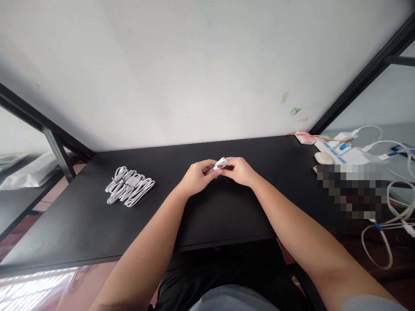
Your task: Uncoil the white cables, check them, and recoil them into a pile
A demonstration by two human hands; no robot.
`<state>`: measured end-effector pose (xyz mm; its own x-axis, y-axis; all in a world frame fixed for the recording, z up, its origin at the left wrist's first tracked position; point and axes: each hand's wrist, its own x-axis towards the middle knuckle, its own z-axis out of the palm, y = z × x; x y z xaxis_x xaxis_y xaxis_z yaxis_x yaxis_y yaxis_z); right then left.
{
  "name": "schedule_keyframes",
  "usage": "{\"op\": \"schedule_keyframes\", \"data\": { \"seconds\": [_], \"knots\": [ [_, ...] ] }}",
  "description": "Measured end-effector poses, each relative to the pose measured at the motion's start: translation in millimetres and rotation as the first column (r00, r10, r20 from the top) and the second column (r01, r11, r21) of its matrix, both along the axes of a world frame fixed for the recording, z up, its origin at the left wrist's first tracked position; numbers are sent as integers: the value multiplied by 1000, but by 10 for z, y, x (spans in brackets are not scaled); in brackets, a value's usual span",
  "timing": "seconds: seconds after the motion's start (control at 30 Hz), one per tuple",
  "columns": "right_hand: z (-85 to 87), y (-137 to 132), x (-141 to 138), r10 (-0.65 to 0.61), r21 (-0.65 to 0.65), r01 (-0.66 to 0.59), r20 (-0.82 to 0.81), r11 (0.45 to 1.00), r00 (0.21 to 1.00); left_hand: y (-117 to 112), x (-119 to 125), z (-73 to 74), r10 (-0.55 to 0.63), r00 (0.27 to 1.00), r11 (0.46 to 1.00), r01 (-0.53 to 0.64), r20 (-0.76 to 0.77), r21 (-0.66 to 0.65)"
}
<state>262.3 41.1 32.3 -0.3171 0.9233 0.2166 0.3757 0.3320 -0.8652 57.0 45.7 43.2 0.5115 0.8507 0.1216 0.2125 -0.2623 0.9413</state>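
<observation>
Over the middle of the black table, a white coiled cable (221,164) is pinched between my two hands. My left hand (200,176) grips it from the left, its thumb along the near side. On the other side my right hand (239,170) has its fingers closed around the coil's right part. A thin dark strand, perhaps a tie, pokes out below the fingers; most of the coil's lower part is hidden. To the left lie several bundled white cables (129,186) in a row, bound at their middles with dark ties.
The black table (81,224) runs along a white wall, with dark metal frame posts at both sides. At the right stand a power strip (330,149) with plugged-in chargers, a white mouse (323,158) and a pixelated item. Loose white cables (402,203) hang beyond the right edge.
</observation>
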Motion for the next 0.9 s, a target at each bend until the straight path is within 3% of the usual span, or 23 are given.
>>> {"op": "schedule_keyframes", "data": {
  "seconds": [0.33,0.5,0.67,0.9],
  "knots": [
    [23,-22,2,24,81,-40,181,996,983,54,-2,-106,17,999,998,-20,-44,-54],
    [60,-51,-21,98,112,-127,240,985,966,43,3,-113,-18,996,999,15,-91,-35],
    [66,-52,-27,123,63,-137,186,989,975,23,30,-64,12,995,1000,-12,-102,5],
    [17,-25,-42,68,-41,-66,55,997,996,83,30,-109,92,996,992,-92,-10,-90]
  ]
}}
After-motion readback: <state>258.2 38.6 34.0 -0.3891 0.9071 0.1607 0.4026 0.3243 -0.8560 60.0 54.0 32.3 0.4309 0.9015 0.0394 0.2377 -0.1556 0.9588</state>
